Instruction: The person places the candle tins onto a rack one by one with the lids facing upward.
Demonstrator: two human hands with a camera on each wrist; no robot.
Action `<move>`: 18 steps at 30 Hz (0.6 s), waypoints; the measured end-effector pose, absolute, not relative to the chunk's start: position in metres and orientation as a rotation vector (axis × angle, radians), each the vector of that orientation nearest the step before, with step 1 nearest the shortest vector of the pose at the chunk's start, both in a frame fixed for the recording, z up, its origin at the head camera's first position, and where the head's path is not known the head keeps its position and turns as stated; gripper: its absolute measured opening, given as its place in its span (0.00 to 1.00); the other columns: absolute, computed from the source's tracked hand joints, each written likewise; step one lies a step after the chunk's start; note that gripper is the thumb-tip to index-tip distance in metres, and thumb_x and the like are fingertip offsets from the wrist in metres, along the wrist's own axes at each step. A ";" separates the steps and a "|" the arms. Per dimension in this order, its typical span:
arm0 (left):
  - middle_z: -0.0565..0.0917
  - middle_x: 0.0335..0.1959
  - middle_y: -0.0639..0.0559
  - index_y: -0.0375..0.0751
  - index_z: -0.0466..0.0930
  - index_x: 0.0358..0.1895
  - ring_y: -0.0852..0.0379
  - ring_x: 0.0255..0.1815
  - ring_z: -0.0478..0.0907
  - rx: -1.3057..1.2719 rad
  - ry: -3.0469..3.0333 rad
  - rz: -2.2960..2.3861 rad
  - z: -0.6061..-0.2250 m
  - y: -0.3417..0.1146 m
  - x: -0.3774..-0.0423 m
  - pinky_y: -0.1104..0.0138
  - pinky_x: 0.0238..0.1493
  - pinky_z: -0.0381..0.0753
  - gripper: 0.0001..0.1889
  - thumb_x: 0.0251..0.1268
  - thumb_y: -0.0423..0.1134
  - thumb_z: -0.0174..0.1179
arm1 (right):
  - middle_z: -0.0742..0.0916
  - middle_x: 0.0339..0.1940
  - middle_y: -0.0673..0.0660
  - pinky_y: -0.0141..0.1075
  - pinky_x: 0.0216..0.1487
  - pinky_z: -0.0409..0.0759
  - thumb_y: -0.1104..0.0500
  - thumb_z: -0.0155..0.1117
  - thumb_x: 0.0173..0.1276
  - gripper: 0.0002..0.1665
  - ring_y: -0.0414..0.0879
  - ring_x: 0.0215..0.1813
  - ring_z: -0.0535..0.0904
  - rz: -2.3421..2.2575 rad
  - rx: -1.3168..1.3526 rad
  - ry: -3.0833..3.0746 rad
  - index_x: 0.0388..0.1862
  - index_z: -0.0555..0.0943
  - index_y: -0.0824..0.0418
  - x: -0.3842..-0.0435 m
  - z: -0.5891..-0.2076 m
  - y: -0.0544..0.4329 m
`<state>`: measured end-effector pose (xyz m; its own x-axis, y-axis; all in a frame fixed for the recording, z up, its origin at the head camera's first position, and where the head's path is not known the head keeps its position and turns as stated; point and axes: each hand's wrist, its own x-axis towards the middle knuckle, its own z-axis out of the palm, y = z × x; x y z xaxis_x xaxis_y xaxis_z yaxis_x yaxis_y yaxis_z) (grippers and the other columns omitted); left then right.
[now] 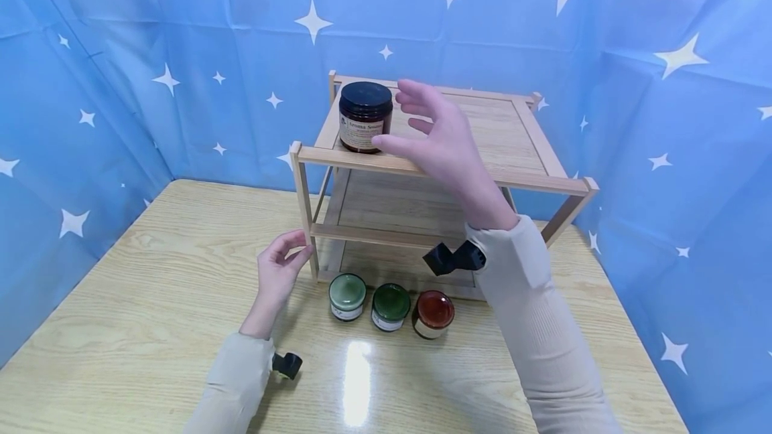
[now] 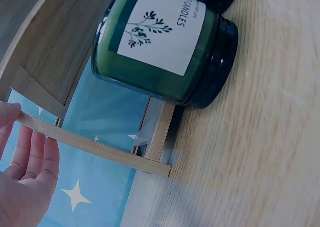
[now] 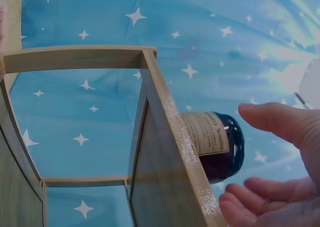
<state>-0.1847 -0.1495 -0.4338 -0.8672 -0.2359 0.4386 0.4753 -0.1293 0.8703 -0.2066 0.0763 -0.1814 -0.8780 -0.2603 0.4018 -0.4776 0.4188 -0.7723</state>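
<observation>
A dark jar with a black lid and cream label [image 1: 362, 127] stands at the left end of the top board of a wooden shelf rack [image 1: 386, 237]. Beside that jar, my right hand [image 1: 443, 136] is spread, thumb apart from the fingers, with a gap to the jar in the right wrist view. My left hand [image 1: 280, 266] pinches the rack's front left post [image 2: 95, 146] between thumb and fingers. On the table before the rack stand a pale green candle jar [image 1: 347, 295], a dark green candle jar [image 1: 391, 305] and a red-brown candle jar [image 1: 433, 313].
The rack has a middle board [image 1: 398, 203] and a low board under it. It stands on a light wood-grain table [image 1: 151, 327]. A blue curtain with white stars [image 1: 241, 39] hangs behind and at both sides.
</observation>
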 end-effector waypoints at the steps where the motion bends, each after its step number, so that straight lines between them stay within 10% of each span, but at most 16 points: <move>1: 0.83 0.35 0.60 0.30 0.80 0.42 0.64 0.39 0.79 -0.284 -1.674 -2.040 -0.434 -0.149 -0.185 0.73 0.43 0.83 0.15 0.50 0.15 0.58 | 0.75 0.62 0.57 0.31 0.63 0.70 0.60 0.74 0.52 0.44 0.45 0.62 0.70 1.442 0.653 -2.447 0.67 0.66 0.61 -0.205 -0.182 0.077; 18: 0.83 0.34 0.57 0.38 0.82 0.39 0.63 0.38 0.80 -0.234 -1.684 -2.054 -0.434 -0.149 -0.185 0.72 0.43 0.83 0.19 0.49 0.12 0.57 | 0.76 0.60 0.58 0.35 0.64 0.70 0.63 0.74 0.52 0.41 0.49 0.62 0.70 1.501 0.723 -2.359 0.66 0.68 0.62 -0.183 -0.190 0.092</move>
